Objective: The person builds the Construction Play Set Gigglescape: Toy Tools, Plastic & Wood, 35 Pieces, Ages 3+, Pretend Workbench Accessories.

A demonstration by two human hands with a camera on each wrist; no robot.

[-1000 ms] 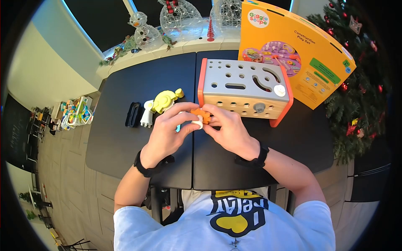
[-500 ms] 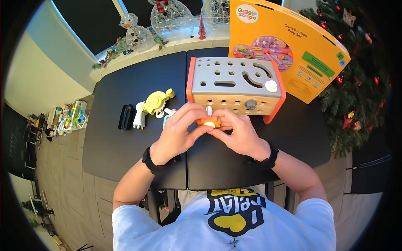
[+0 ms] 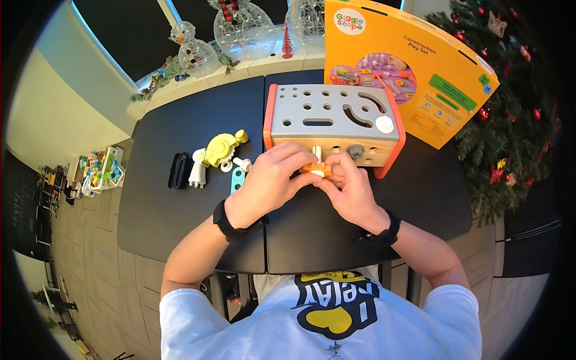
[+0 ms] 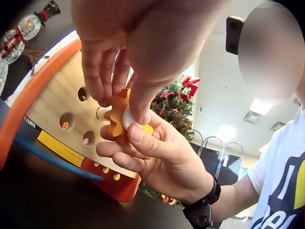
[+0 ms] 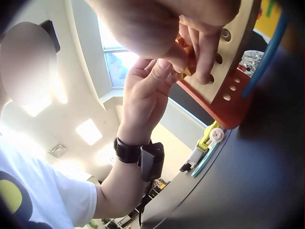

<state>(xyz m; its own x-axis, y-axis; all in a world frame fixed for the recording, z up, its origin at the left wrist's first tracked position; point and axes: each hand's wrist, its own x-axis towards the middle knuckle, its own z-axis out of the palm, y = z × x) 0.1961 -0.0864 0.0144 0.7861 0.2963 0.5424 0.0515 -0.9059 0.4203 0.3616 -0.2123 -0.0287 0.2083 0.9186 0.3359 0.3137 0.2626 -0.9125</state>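
Observation:
Both hands hold an orange toy gear (image 3: 318, 170) with a white bolt (image 3: 317, 153) through it, close to the wooden front of a toy workbench (image 3: 330, 111). My left hand (image 3: 271, 180) pinches the gear from the left, its thumb near the bolt's round white head (image 4: 127, 118). From the other side, my right hand (image 3: 355, 193) grips the gear with its thumb and fingers. The bolt's shank points toward the row of holes in the front panel. Fingers partly cover the gear (image 5: 191, 59) in the right wrist view.
Left of the workbench lie a yellow-and-white toy tool (image 3: 221, 150), a black tray (image 3: 179, 170), a teal strip with holes (image 3: 237, 180) and a white bolt (image 3: 243, 164). Behind the workbench stands an orange box (image 3: 414, 66), with a decorated tree (image 3: 504, 126) to the right.
The hands have turned the gear so that the bolt's shank points away from the person, and have brought it right up to the workbench's front.

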